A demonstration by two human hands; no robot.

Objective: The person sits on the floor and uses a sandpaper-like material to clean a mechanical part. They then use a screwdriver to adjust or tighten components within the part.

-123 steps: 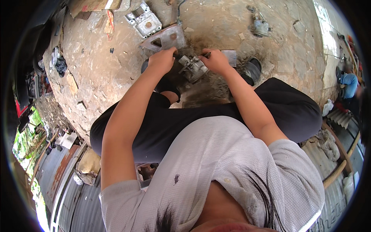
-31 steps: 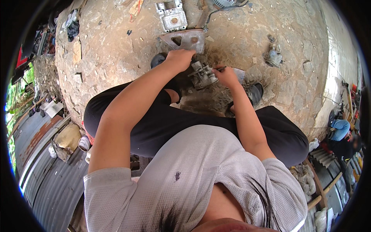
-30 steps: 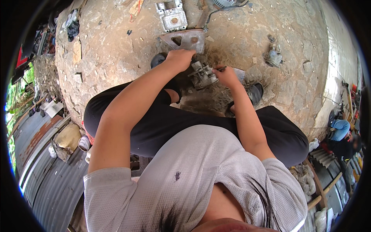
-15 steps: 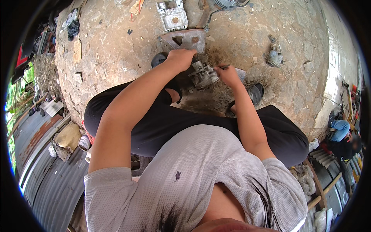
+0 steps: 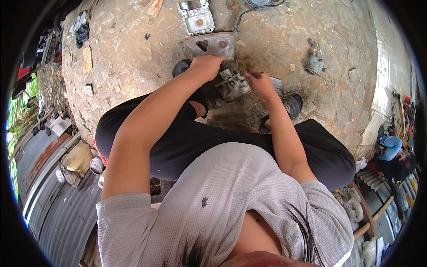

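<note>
A grey cast-metal engine part, with ribs and knobs, sits tilted low between my feet. My left hand is closed at its far left end; what the fingers grip there is hidden under the knuckles. On the other side, my right hand pinches a thin dark tool close to the part's right edge. Whether the tool's tip touches the metal cannot be made out. Just beyond my left hand lies a flat grey metal plate with a triangular hole.
Farther off are a pale metal housing and a dark cable. A small metal carburetor-like part lies to the right on the stone floor. My dark shoe stands near my right forearm. Another person is at the far right.
The view has shifted very slightly. Both hands keep nearly the same places at the metal part, and the tool stays in my right hand.
</note>
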